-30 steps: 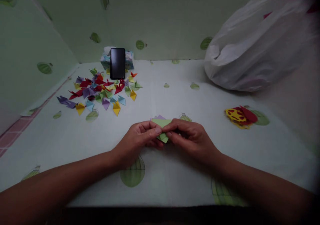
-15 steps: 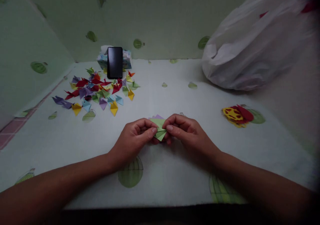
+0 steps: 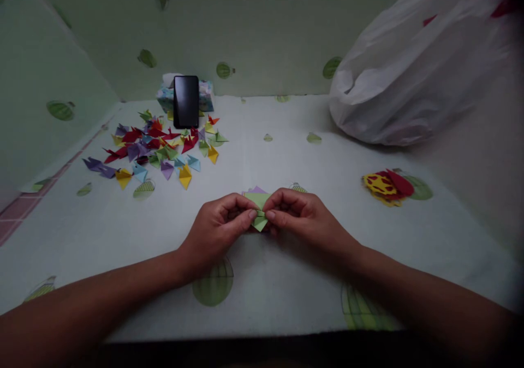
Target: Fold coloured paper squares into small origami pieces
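A small light green folded paper (image 3: 259, 224) is pinched between my two hands at the middle of the table. My left hand (image 3: 229, 215) grips its left side with thumb and fingers. On the opposite side my right hand (image 3: 297, 211) pinches the paper, its thumb close to the left thumb. Behind and partly under the green piece shows the edge of purple paper (image 3: 257, 189); how much lies there is hidden. The lower fingers of both hands are mostly out of sight behind the paper.
Several colourful folded paper cranes (image 3: 155, 149) lie heaped at the back left. A phone (image 3: 186, 102) leans on a tissue box (image 3: 208, 95) behind them. A white plastic bag (image 3: 385, 84) stands at the back right, with yellow and red cut-outs (image 3: 387, 187) in front.
My right thumb has moved left along the green paper, closer to my left thumb. The paper's right corner is now covered by the fingers. The view has shifted slightly.
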Demonstrator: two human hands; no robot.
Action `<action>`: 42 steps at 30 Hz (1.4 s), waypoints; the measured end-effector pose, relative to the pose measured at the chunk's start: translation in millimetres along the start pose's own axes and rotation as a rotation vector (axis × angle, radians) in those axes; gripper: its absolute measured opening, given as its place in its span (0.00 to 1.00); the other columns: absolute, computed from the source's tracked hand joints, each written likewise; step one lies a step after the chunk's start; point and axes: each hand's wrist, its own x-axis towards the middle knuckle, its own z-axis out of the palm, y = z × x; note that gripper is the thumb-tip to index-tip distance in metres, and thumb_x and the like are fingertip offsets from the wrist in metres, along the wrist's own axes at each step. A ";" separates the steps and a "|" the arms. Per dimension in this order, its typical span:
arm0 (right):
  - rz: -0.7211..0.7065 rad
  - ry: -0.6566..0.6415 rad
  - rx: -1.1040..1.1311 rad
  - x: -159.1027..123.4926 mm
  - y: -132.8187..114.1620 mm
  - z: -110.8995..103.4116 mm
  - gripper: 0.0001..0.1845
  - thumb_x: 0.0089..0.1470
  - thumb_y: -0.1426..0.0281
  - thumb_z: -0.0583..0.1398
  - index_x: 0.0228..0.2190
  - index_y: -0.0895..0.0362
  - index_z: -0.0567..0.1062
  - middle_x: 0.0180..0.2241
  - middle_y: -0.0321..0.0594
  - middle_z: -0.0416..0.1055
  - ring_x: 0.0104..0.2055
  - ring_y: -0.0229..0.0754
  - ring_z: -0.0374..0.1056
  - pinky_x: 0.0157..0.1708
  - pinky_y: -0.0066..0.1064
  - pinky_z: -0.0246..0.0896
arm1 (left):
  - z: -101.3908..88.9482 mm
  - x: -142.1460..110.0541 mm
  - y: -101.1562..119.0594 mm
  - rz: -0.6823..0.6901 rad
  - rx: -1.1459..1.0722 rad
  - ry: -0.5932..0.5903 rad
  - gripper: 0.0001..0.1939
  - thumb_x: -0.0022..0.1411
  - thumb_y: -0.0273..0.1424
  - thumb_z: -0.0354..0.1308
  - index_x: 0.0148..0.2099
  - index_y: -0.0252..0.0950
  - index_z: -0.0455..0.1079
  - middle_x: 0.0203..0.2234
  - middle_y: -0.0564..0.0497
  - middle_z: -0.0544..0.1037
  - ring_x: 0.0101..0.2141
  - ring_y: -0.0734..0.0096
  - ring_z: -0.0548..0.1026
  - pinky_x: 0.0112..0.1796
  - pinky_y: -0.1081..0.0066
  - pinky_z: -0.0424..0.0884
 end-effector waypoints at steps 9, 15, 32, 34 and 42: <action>-0.037 0.093 -0.104 -0.7 0.9 3.3 0.05 0.53 0.69 0.61 0.29 0.58 0.72 0.22 0.33 0.69 0.26 0.36 0.66 0.30 0.31 0.60 | 2.1 1.8 -2.0 -0.053 -0.116 -0.045 0.09 0.56 0.31 0.66 0.38 0.34 0.71 0.29 0.51 0.81 0.33 0.69 0.80 0.37 0.69 0.75; -0.010 0.073 -0.110 0.4 1.2 2.9 0.05 0.53 0.68 0.61 0.29 0.57 0.71 0.22 0.33 0.68 0.26 0.36 0.65 0.29 0.30 0.59 | 3.1 3.1 -1.1 -0.082 -0.061 -0.008 0.06 0.56 0.30 0.64 0.36 0.34 0.72 0.28 0.52 0.79 0.30 0.71 0.77 0.35 0.71 0.74; -0.083 0.070 -0.186 -0.4 2.6 2.6 0.09 0.56 0.68 0.60 0.26 0.57 0.70 0.22 0.33 0.67 0.26 0.36 0.63 0.29 0.30 0.58 | 4.0 2.5 -5.4 -0.054 -0.036 -0.019 0.08 0.55 0.30 0.65 0.38 0.34 0.71 0.26 0.54 0.76 0.29 0.74 0.74 0.33 0.73 0.71; -0.096 0.078 -0.213 0.2 3.1 2.5 0.08 0.56 0.68 0.60 0.26 0.57 0.70 0.22 0.33 0.67 0.26 0.36 0.62 0.28 0.30 0.57 | 4.0 2.6 -5.7 -0.059 -0.035 -0.010 0.09 0.55 0.31 0.65 0.38 0.34 0.71 0.26 0.54 0.76 0.29 0.73 0.74 0.33 0.73 0.71; -0.125 0.073 -0.259 0.8 4.6 2.3 0.08 0.56 0.69 0.59 0.26 0.58 0.69 0.24 0.34 0.66 0.27 0.36 0.61 0.28 0.29 0.56 | 3.5 2.3 -2.7 -0.042 -0.040 -0.003 0.06 0.56 0.30 0.64 0.35 0.34 0.72 0.25 0.55 0.76 0.27 0.77 0.73 0.31 0.75 0.70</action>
